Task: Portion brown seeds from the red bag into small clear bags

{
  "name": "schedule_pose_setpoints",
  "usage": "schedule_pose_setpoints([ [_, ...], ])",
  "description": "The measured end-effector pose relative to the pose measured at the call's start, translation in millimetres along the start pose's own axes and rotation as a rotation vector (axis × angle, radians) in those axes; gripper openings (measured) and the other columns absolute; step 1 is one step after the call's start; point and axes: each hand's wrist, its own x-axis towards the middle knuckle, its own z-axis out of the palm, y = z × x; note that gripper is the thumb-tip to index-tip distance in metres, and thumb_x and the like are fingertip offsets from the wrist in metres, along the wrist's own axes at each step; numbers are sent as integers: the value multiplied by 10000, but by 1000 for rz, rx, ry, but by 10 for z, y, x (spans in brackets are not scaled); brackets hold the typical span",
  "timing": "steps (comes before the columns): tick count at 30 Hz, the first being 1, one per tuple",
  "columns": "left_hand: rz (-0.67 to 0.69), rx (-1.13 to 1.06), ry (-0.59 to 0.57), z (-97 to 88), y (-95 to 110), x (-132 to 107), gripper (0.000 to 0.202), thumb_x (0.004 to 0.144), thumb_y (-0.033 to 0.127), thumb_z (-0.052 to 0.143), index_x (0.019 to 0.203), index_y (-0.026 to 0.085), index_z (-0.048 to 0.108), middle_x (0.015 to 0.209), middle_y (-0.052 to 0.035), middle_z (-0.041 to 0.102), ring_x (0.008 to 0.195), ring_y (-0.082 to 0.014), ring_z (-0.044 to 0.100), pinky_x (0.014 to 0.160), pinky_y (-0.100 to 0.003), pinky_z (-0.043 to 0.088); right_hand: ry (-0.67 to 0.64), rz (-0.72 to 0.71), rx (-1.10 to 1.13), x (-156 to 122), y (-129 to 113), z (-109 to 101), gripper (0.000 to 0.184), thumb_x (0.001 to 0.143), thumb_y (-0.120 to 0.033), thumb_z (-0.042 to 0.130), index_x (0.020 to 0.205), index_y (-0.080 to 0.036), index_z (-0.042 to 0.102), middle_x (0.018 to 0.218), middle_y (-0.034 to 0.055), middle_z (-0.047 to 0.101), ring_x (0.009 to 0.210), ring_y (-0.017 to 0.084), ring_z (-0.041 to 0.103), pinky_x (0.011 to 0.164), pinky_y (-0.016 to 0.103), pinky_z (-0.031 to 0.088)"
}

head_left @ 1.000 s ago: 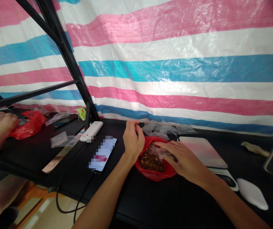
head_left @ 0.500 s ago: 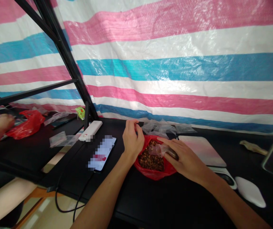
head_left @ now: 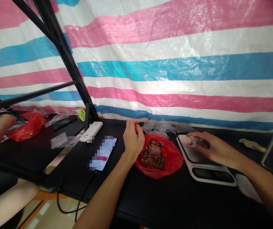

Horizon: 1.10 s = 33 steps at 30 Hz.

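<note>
Striped pink, blue and white tarpaulin (head_left: 174,70) hangs behind a black tabletop (head_left: 136,203), where a small clear plastic bag (head_left: 197,142) with something dark inside sits on the pale platform of a digital kitchen scale (head_left: 213,175), toward the platform's far left corner. The right hand (head_left: 215,148) is closed over the bag, its fingers curled down around it against the platform. Such a bag should weigh little and feel soft and slippery, its thin film creasing while the contents shift, so the surest hold looks to be a gentle pinch on the gathered film rather than a squeeze on the filled end. Just left of the scale lies an open red plastic bag (head_left: 174,162) full of chunky brown pieces, with a small clear cup (head_left: 154,149) resting on them. The left hand (head_left: 133,138) stands just left of that, its fingertips pinched together; whether they grip anything is hidden. Loose clear bags (head_left: 159,127) lie beyond, while a phone (head_left: 102,153) with a blurred screen and a white oblong device (head_left: 91,131) sit farther left, below a black metal frame (head_left: 65,54).
</note>
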Motion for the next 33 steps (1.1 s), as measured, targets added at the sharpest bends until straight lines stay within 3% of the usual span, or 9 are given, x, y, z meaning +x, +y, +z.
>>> schedule_pose_setpoints([
  [3,4,3,11,2,-7,0,169,975,136,458,1066,217,575,1008,-59,622,959,-198,630,888,-320,505,24,-17,6,-62,67,-35,519,844,-306,623,1360,-247,624,1325,127,683,1197,336,651,1044,477,494],
  [6,-1,13,1,0,-10,-2,168,976,140,458,1072,215,573,1018,-62,622,971,-202,632,891,-324,504,175,-13,80,-128,110,-136,688,755,-233,591,1439,-302,547,1360,85,658,1289,327,596,1138,501,420],
  [10,-3,19,-19,-2,-10,-6,175,971,136,460,1077,217,574,1027,-60,625,981,-202,635,900,-324,504,473,91,127,-165,281,-233,560,721,-202,528,1261,-294,642,1192,47,710,1150,293,647,1085,488,451],
  [12,-2,20,-22,-2,-9,-8,175,970,136,461,1077,217,574,1026,-58,628,977,-199,635,897,-321,505,542,103,128,-169,367,-228,453,730,-209,526,1150,-268,686,1133,54,719,1088,294,662,1040,480,473],
  [15,-1,23,-16,-3,-9,-7,176,966,135,465,1075,217,576,1021,-57,629,970,-195,634,886,-315,506,507,74,128,-173,397,-190,387,744,-196,513,1068,-250,717,1082,65,727,1043,293,668,1020,472,478],
  [22,-47,-76,-24,13,-63,18,183,930,116,500,1060,204,594,956,-38,662,880,-174,651,827,-293,521,366,46,93,-187,241,-177,424,735,-156,528,1110,-242,708,1191,88,721,1152,308,643,1076,458,447],
  [29,-102,-140,-38,27,-96,31,173,916,123,519,1048,201,598,926,-31,673,835,-160,655,775,-269,527,153,-6,145,-224,241,-126,680,749,-237,598,1426,-281,575,1426,116,607,1362,352,521,1167,507,371],
  [33,-93,-161,-56,33,-93,25,168,922,125,515,1047,199,598,919,-29,670,829,-157,653,765,-265,522,78,-11,91,-210,229,-80,795,719,-234,596,1505,-313,504,1461,110,582,1382,371,474,1149,566,361],
])
